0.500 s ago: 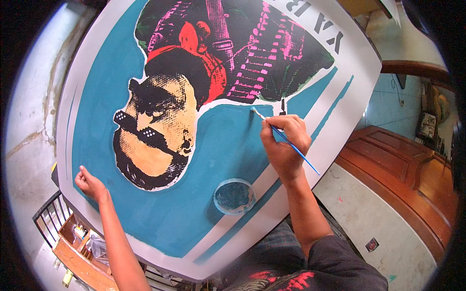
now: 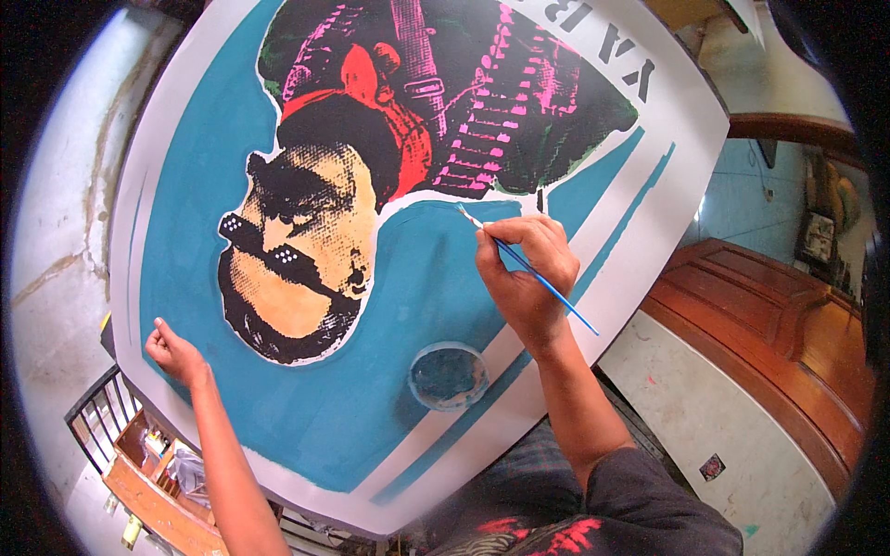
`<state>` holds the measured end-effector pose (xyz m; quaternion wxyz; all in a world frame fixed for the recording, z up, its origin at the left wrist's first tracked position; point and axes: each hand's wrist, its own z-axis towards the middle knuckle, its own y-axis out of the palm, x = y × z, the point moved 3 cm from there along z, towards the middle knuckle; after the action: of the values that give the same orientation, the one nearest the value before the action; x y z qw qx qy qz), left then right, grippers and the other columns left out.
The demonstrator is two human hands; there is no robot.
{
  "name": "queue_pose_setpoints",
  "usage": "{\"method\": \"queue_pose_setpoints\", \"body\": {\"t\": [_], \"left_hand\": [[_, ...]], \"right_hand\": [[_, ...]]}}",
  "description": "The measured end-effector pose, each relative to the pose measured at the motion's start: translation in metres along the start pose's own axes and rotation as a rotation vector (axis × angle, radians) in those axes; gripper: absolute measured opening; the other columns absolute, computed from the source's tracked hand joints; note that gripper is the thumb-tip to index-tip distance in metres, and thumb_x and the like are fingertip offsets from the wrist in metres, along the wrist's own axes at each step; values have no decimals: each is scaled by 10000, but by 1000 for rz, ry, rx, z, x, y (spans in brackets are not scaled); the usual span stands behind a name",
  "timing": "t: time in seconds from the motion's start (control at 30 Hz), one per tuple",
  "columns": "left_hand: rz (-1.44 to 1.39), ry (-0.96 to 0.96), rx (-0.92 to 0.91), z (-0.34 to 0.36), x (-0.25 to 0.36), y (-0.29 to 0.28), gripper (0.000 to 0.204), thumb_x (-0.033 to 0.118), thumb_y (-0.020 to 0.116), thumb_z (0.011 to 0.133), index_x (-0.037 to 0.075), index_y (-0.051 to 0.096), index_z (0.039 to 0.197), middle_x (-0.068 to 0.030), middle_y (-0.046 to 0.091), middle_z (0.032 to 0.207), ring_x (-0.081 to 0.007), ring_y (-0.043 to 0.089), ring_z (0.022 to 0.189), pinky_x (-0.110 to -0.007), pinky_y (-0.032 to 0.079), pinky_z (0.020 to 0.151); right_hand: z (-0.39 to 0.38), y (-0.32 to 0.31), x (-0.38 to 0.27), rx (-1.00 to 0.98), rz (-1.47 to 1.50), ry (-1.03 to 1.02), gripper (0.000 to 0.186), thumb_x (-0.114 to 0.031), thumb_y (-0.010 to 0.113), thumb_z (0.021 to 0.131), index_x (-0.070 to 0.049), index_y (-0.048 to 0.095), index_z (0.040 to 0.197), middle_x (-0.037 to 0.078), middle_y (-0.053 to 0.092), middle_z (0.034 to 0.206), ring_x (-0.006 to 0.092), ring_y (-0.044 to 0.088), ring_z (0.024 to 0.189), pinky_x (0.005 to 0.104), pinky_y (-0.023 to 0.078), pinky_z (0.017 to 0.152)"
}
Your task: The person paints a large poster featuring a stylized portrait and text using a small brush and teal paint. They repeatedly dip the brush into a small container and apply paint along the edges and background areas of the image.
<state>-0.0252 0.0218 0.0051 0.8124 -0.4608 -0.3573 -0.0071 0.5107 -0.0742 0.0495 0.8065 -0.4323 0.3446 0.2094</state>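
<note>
My right hand [image 2: 527, 273] pinches a thin paintbrush [image 2: 549, 286] with a blue handle. Its bristle tip meets the teal background just below the white outline of the figure's shoulder. The large painted canvas [image 2: 306, 445] carries an upside-down portrait [image 2: 306, 250] in black, peach, red and pink. Near the left border of the canvas is my left hand [image 2: 174, 354], its fingers loosely curled with nothing visible in them. On the painting's lower part sits a round, clear tub [image 2: 449, 376] with dark teal paint inside.
Dark stencilled letters run along the canvas's upper right corner. A wooden drawer unit [image 2: 158, 500] with small items and a dark metal rack [image 2: 97, 408] are at the lower left. Brown panelled wood [image 2: 760, 324] stands to the right, beside a pale speckled surface [image 2: 686, 417].
My right hand and the paintbrush have slid a little to the left along the white outline. My left hand stays in nearly the same place.
</note>
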Motion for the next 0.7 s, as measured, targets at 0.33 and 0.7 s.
{"method": "queue_pose_setpoints", "body": {"t": [0.33, 0.7], "left_hand": [[18, -2, 45, 0, 5, 2, 468, 455, 625, 927, -8, 563, 953, -105, 610, 823, -206, 572, 728, -347, 485, 684], [55, -27, 70, -5, 18, 4, 529, 524, 617, 892, -1, 582, 947, -112, 630, 843, -241, 607, 755, -382, 493, 712]], "right_hand": [[-28, -25, -10, -177, 356, 156, 95, -20, 743, 741, -26, 676, 809, 90, 679, 762, 156, 641, 670, 270, 499, 618], [-101, -50, -68, -435, 53, -106, 177, 52, 732, 654, -60, 660, 772, 67, 696, 748, 201, 647, 677, 317, 465, 658]]}}
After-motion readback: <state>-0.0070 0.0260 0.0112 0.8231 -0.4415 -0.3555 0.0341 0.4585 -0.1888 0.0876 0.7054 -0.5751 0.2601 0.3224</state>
